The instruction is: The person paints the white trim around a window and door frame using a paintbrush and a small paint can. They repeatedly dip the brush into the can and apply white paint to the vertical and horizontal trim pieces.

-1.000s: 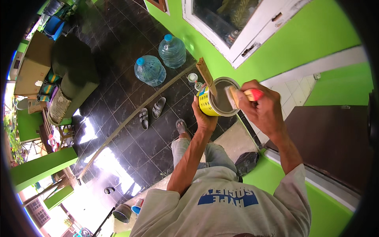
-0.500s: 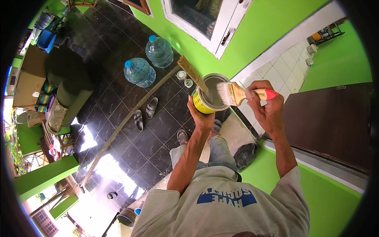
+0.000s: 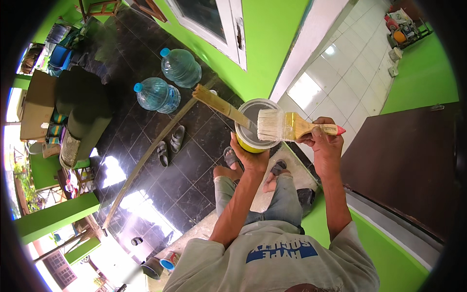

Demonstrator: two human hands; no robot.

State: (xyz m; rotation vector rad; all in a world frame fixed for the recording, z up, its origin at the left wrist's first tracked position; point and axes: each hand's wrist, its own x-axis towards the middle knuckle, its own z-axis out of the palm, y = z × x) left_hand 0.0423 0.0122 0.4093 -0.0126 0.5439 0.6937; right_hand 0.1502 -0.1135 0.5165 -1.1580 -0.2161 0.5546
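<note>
The left hand [image 3: 253,156] carries the yellow tin [image 3: 248,144] in the air above the black tiled floor [image 3: 197,163]; its fingers are gripping the tin's lower side, apparently so that the mouth stays upward. The right hand [image 3: 325,143] has its fingers closed on the handle of the wide brush [image 3: 291,125]. The brush lies almost level, its pale bristles over the tin's right rim, perhaps so that drops fall inside. A wooden stick [image 3: 219,104] leans in the mouth, its upper end outside the rim. Two water bottles [image 3: 181,69] stand near the floor's edge by the green wall [image 3: 270,39], probably to be out of the way.

The left fingertips behind the tin are hidden, and its grey content is partly covered by the bristles. Whether they touch it, I cannot tell. Behind the stick, a small white thing [image 3: 214,92] shows only partly.
</note>
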